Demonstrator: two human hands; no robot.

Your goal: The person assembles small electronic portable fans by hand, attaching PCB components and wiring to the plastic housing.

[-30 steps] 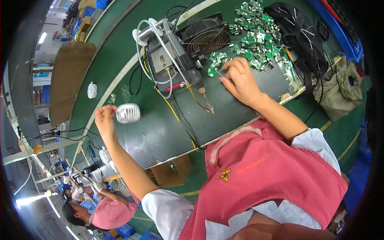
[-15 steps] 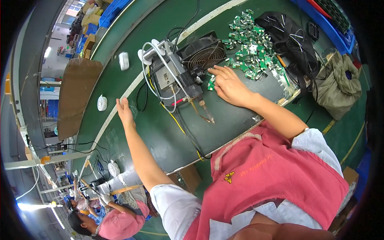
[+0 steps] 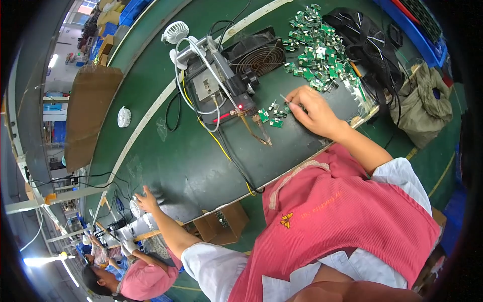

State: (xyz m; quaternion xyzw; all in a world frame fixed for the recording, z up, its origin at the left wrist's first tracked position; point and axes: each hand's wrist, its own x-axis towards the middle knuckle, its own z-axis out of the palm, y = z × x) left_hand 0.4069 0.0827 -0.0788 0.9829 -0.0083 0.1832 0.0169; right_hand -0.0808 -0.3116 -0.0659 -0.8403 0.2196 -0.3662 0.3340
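Small green circuit boards (image 3: 274,117) lay on the dark mat beside the soldering machine (image 3: 216,88). They looked light, stiff and easy to break; edges seemed safest. Right hand (image 3: 314,111) pinched something thin. Left hand (image 3: 147,200) rested open at the table edge.

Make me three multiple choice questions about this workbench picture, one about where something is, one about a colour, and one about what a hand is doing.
1. Where does the pile of small green circuit boards lie?
A. right of the black round-grilled fan
B. on the floor
C. under the brown cardboard sheet

2. What colour is the work surface?
A. white
B. dark green
C. orange

3. What is the right hand doing?
A. hanging off the bench
B. gripping the fan
C. pinching a thin metal tool over loose boards

Answers: 1 A, the pile spreads beside the fan's right. 2 B, the mat is dark green. 3 C, the fingertips close on the tool.
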